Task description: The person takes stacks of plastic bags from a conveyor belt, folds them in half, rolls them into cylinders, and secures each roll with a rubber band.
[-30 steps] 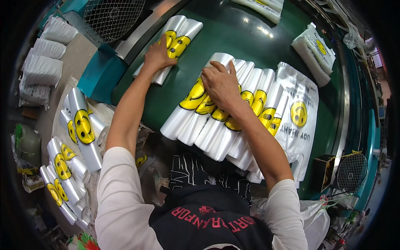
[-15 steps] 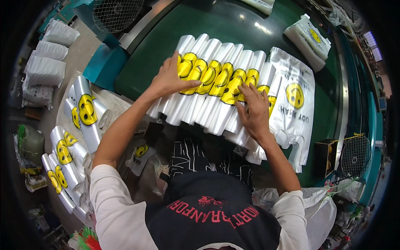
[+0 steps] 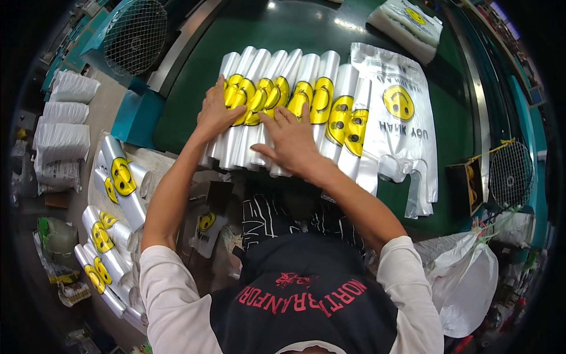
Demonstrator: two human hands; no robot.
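You work at a dark green tabletop [image 3: 194, 112] with a glossy face that catches the overhead light near its far edge. Across it lies a row of rolled clear-plastic bag bundles printed with yellow smiling faces [image 3: 289, 100], packed side by side and touching, running from the middle of the tabletop toward its near edge. Your left hand [image 3: 217, 112] lies flat on the left end of the row, fingers spread, its grip apart and pressing rather than closing on anything. Your right hand [image 3: 292, 138] lies flat on the bundles just beside it, fingers also spread and open. To the right of the row, touching its last bundle, a flat stack of white plastic bags with a yellow face [image 3: 401, 124] lies unrolled, its handles hanging over the near edge. A second white bag stack [image 3: 407, 20] sits at the far right corner, well apart. The far left part of the tabletop is bare green. A wire-mesh fan guard [image 3: 134, 36] stands at the far left and another wire guard [image 3: 510, 174] at the right. On the floor to your left lie more rolled bundles [image 3: 115, 177] and white packed sacks [image 3: 62, 138]; a white plastic bag [image 3: 466, 283] hangs near your right side.
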